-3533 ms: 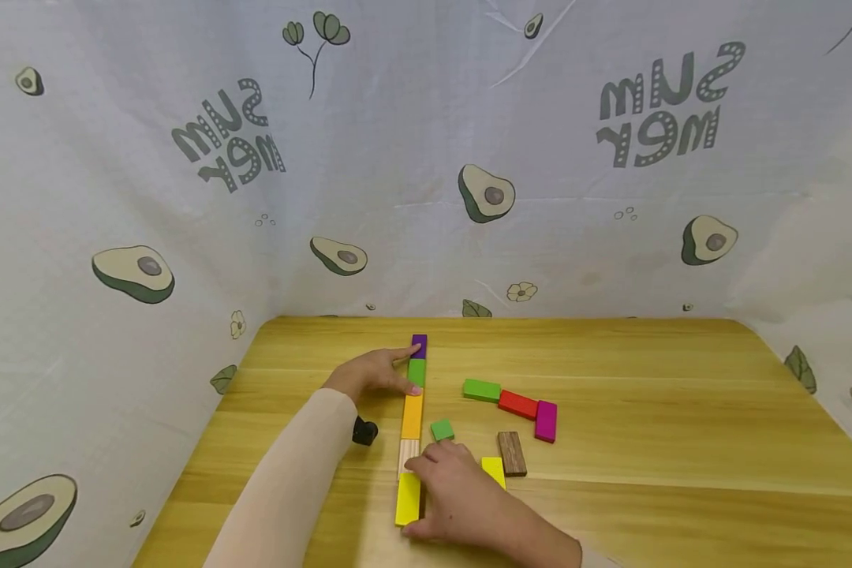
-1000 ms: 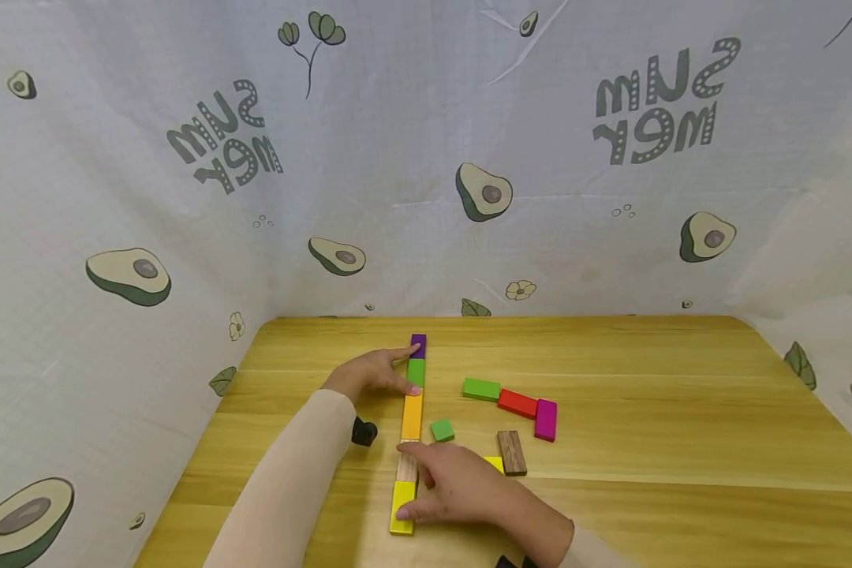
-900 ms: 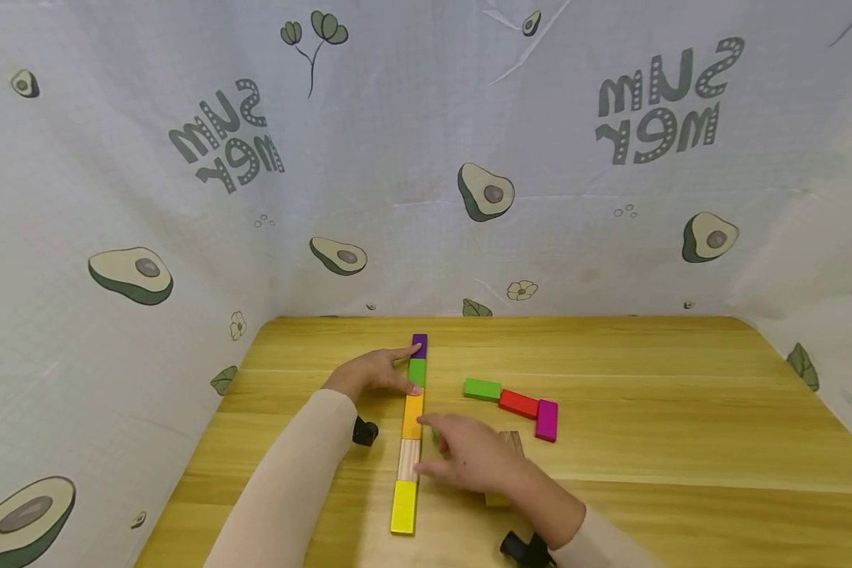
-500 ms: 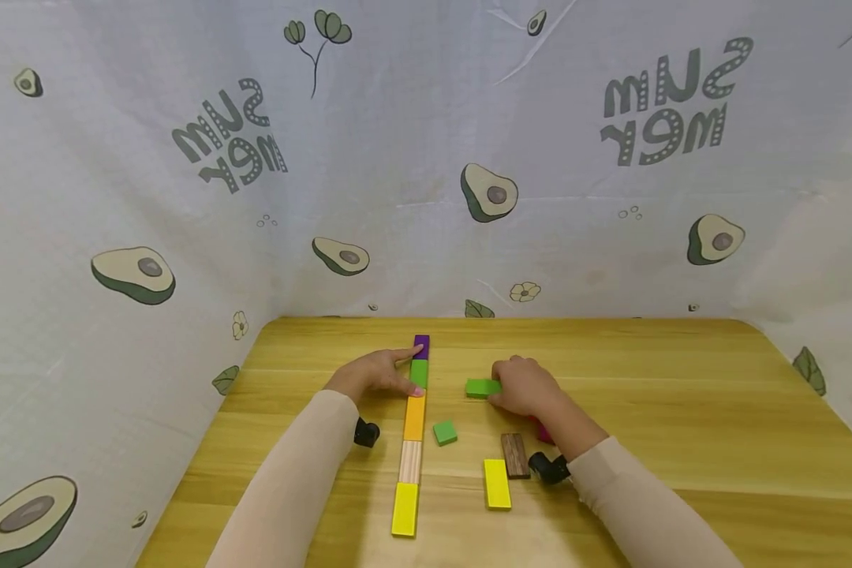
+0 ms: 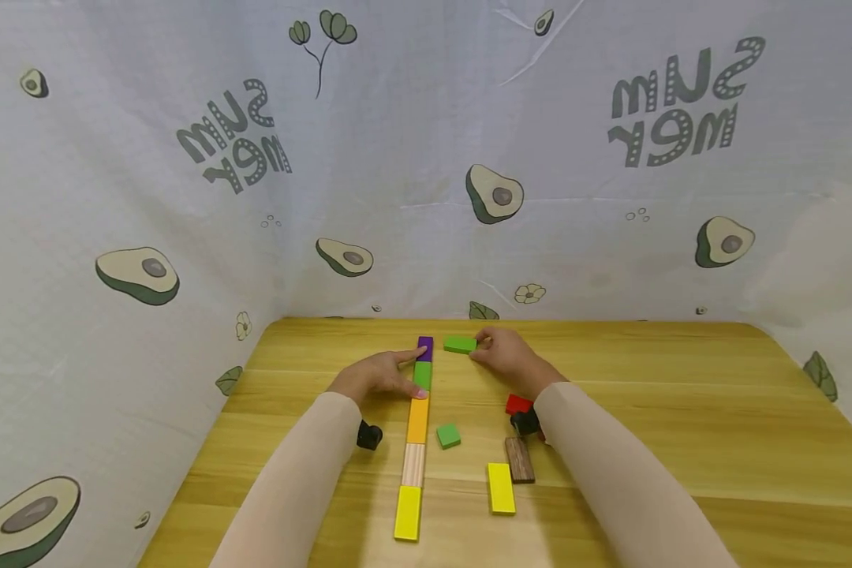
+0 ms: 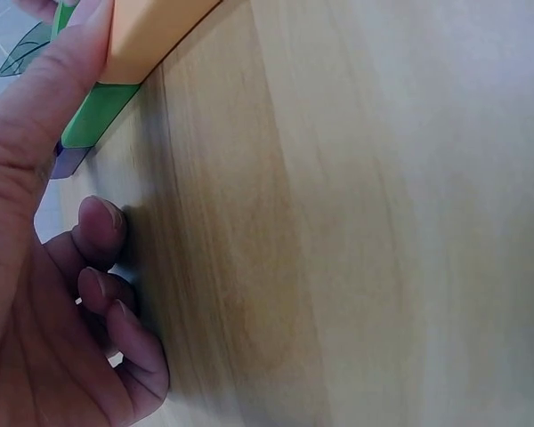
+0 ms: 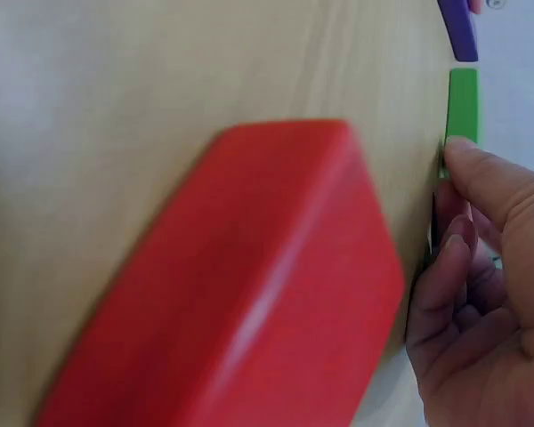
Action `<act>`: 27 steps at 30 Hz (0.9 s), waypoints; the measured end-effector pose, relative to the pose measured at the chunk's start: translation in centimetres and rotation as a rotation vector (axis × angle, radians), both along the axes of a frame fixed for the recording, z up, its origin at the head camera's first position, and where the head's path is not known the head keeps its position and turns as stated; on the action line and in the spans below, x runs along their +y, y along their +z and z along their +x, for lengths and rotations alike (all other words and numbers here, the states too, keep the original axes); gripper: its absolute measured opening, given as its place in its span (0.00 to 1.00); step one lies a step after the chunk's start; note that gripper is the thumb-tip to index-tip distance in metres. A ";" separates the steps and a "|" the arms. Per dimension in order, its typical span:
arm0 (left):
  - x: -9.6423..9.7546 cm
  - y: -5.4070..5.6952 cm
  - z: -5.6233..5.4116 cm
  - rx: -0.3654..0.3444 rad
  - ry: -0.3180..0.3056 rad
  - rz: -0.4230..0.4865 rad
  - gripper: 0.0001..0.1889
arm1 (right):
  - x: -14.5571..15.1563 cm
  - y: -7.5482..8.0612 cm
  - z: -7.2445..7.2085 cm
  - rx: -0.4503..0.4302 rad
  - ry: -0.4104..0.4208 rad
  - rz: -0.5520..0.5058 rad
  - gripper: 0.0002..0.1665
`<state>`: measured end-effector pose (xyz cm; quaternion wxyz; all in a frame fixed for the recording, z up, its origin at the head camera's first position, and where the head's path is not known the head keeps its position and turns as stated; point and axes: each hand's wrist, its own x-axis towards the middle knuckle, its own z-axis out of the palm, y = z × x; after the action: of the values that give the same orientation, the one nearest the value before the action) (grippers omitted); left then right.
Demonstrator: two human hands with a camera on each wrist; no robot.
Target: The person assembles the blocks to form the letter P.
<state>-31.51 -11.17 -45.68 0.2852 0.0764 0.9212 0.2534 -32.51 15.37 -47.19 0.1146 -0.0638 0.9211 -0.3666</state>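
A moment ago the loose green block [image 5: 459, 345] lay beside the red block [image 5: 517, 404]; now it is near the far edge of the table [image 5: 681, 394], left of that edge's middle. For the work, this seems to take it out of the scattered pieces and up to the row's far end, a narrow gap short of the purple block [image 5: 425, 347].

The right hand [image 5: 511, 356] pinches its right end; the left hand [image 5: 378, 375] is spread wide, forefinger on the purple block, thumb by the end of the orange block [image 5: 417, 420].

The green piece is a plain, bright oblong, smooth-faced, lying crosswise to the row, roughly along the far edge. Whether it rests on the wood or hangs slightly above is hard to tell.
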 end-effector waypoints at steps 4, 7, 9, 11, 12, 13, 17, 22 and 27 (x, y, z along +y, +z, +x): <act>-0.1 0.0 0.1 -0.002 0.002 0.010 0.50 | -0.5 -0.6 -1.0 0.090 0.015 0.155 0.28; -0.1 0.0 0.1 -0.004 -0.005 0.017 0.49 | -0.9 -0.9 -1.4 0.137 0.001 0.261 0.29; 0.0 0.0 0.1 -0.003 -0.009 0.018 0.50 | -1.1 -0.9 -1.4 0.145 -0.010 0.291 0.29; -0.1 0.0 0.1 -0.001 -0.003 0.012 0.50 | -1.3 -0.8 -1.5 0.141 -0.014 0.301 0.30; -0.1 0.0 0.1 0.001 -0.001 0.008 0.50 | -1.5 -0.7 -1.5 0.137 -0.015 0.302 0.30; -0.1 0.1 0.1 0.002 0.002 0.005 0.50 | -1.6 -0.7 -1.6 0.136 -0.010 0.309 0.30; -0.1 0.2 0.1 -0.001 0.005 -0.001 0.50 | -1.9 -0.6 -1.9 0.127 0.002 0.334 0.31; -0.1 0.2 0.0 0.002 -0.007 0.007 0.50 | -2.1 -0.6 -2.3 0.121 0.000 0.359 0.31; -0.1 0.2 0.1 0.003 -0.011 0.006 0.50 | -2.0 -0.5 -2.4 0.103 0.000 0.332 0.35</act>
<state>-31.44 -11.23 -45.45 0.2850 0.0827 0.9204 0.2544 -34.91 13.37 -47.69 0.0763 -0.0627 0.9736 -0.2056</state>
